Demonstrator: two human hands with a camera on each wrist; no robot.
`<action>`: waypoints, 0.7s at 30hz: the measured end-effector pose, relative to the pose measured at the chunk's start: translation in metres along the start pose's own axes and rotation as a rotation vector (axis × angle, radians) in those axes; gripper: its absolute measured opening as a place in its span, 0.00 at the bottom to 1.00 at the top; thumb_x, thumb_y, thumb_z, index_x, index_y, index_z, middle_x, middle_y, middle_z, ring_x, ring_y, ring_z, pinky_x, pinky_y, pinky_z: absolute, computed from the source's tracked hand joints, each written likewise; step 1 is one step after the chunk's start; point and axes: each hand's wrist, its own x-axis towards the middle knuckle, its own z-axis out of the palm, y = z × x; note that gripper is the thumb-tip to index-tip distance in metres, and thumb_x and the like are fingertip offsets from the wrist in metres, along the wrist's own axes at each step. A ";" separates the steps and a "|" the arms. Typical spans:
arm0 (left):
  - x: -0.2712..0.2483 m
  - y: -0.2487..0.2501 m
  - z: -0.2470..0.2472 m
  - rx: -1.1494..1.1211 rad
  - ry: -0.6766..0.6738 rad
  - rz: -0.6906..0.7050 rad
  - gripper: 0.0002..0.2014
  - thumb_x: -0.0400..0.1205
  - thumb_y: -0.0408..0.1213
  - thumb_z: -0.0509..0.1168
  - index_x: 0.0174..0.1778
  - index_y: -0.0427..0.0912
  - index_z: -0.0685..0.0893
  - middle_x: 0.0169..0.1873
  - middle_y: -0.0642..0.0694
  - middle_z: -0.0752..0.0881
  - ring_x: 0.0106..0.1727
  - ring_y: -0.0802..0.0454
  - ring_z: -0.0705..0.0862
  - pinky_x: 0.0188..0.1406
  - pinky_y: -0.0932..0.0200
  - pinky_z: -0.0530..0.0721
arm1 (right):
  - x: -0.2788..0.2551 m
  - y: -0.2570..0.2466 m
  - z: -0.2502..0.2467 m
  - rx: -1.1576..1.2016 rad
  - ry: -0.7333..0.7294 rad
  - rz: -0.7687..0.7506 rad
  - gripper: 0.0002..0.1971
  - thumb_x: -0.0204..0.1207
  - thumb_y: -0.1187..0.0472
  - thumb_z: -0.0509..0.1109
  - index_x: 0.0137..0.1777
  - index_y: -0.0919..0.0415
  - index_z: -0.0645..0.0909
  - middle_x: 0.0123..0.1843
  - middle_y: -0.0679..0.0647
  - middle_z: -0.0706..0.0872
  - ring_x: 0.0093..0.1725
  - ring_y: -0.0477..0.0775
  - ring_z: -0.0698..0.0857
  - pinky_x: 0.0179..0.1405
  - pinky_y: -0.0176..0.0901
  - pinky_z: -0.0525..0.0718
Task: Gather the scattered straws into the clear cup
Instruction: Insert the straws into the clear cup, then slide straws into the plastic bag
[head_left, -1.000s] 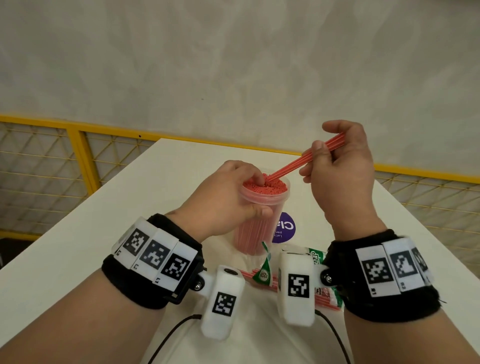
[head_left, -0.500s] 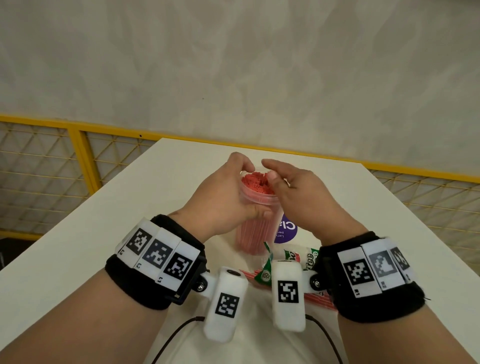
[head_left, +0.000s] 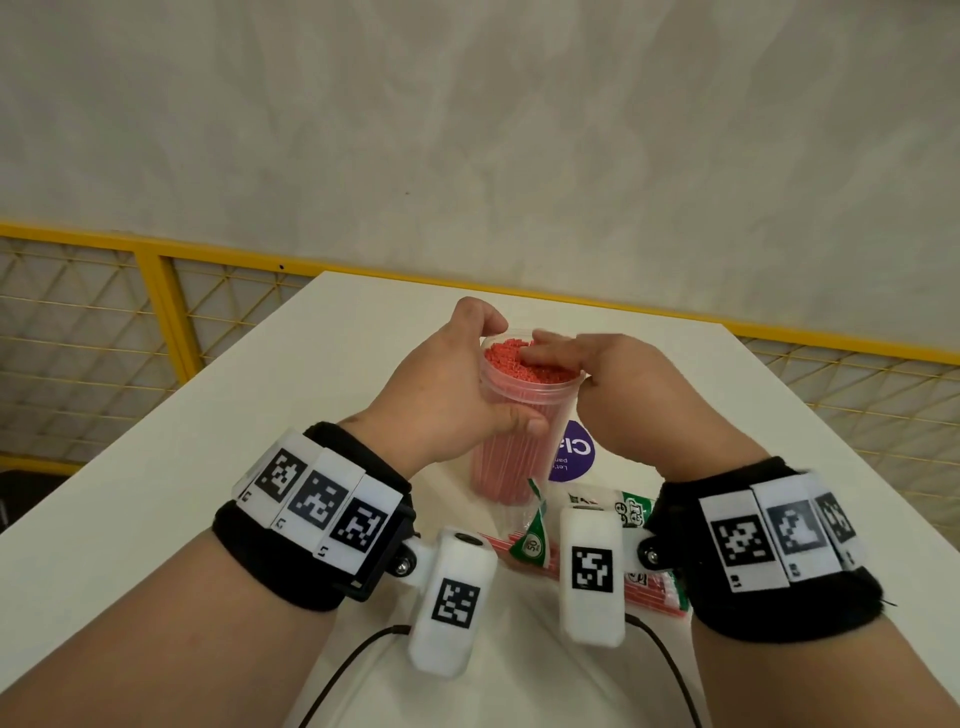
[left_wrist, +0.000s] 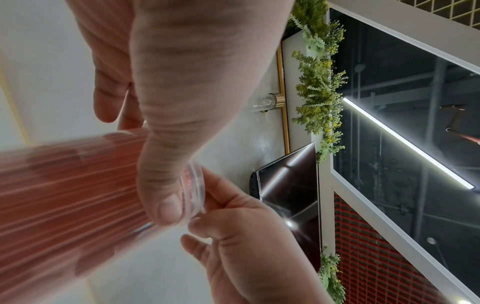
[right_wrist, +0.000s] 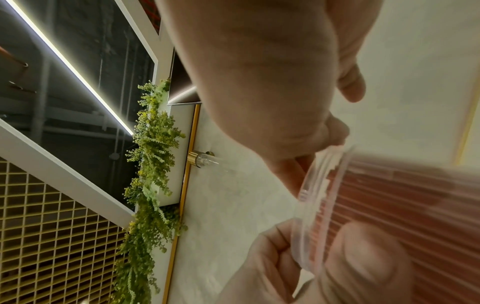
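Observation:
A clear cup (head_left: 524, 457) packed with red straws (head_left: 530, 366) stands upright in the middle of the white table (head_left: 208, 441). My left hand (head_left: 457, 395) grips the cup below its rim, thumb across the near side and fingers round the far side. My right hand (head_left: 618, 384) holds nothing; its fingers (head_left: 550, 348) lie flat on the straw tops. In the left wrist view my thumb (left_wrist: 161, 185) presses the cup wall (left_wrist: 72, 195). The right wrist view shows the cup rim (right_wrist: 311, 197) beside my right hand (right_wrist: 259, 82).
A torn green-and-white straw packet (head_left: 636, 512) with more red straws (head_left: 649, 592) lies on the table close to me, partly hidden by the wrist cameras. A purple round sticker (head_left: 574, 452) sits right of the cup. A yellow mesh railing (head_left: 156, 322) runs behind the table.
A second ago my right hand held a few red straws slanted into the cup. Those straws are now down among the others, and the hand has dropped onto the straw tops.

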 end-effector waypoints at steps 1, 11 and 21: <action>0.000 0.000 0.000 0.003 -0.001 0.001 0.42 0.60 0.50 0.85 0.65 0.51 0.67 0.59 0.57 0.77 0.57 0.54 0.81 0.58 0.52 0.82 | 0.000 -0.001 -0.002 0.023 0.041 0.016 0.37 0.68 0.78 0.58 0.69 0.40 0.80 0.75 0.34 0.75 0.74 0.41 0.74 0.67 0.34 0.72; -0.001 0.002 -0.001 0.031 -0.004 0.027 0.39 0.60 0.51 0.84 0.64 0.54 0.73 0.62 0.55 0.80 0.59 0.55 0.80 0.60 0.52 0.81 | -0.001 -0.001 -0.010 0.005 0.028 0.086 0.35 0.69 0.80 0.58 0.68 0.45 0.81 0.79 0.41 0.71 0.76 0.46 0.72 0.60 0.28 0.66; -0.001 -0.001 0.006 -0.015 0.031 0.088 0.31 0.64 0.45 0.83 0.64 0.50 0.83 0.70 0.49 0.79 0.71 0.56 0.75 0.69 0.57 0.75 | 0.000 -0.006 -0.006 -0.136 -0.084 0.088 0.36 0.73 0.76 0.58 0.77 0.43 0.71 0.83 0.44 0.65 0.79 0.49 0.68 0.67 0.35 0.67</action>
